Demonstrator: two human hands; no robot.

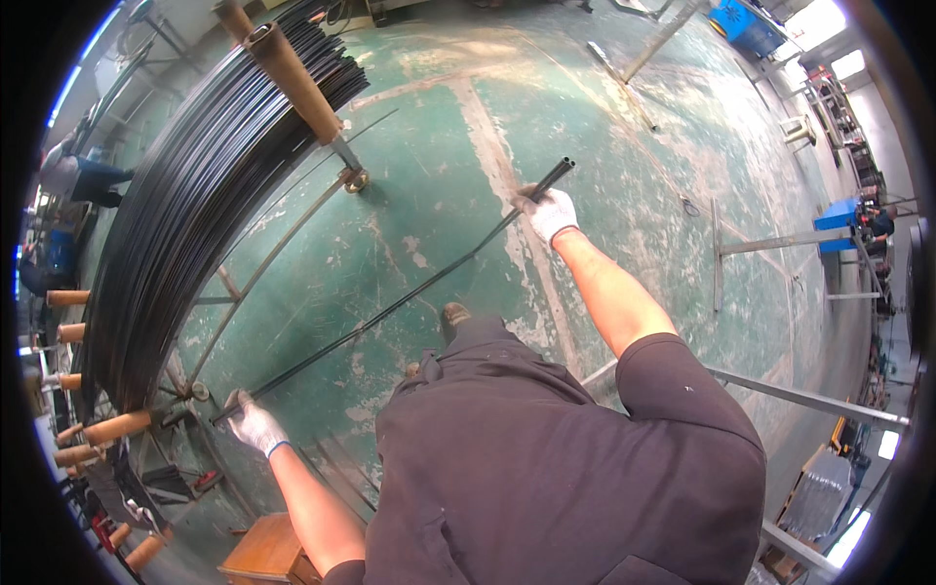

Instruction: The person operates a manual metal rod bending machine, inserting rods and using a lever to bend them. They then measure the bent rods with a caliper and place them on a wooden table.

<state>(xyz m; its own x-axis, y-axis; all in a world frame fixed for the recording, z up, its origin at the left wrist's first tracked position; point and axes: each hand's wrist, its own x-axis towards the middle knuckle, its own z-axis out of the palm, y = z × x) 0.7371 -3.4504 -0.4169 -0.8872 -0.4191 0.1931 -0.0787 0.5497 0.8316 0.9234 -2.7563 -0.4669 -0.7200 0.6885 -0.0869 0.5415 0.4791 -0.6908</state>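
Note:
A couple of long, thin black metal tubes (421,289) slant across the space in front of me, from low on the left up to the right. My right hand (548,214), in a white knitted glove, is closed around them near their far end, where two round open ends stick out past the fingers. My left hand (257,426), gloved the same way, grips them close to the other end. Left of the tubes lies a large bundle of similar long dark tubes (210,161) on a wheeled metal rack (239,302).
Posts sleeved in brown cardboard, such as a far post (297,86), hold the bundle in. A wooden stool or box (268,548) stands low on the left. Metal frame bars (809,398) run along my right side. Two people, one in dark trousers (97,180), are at the far left.

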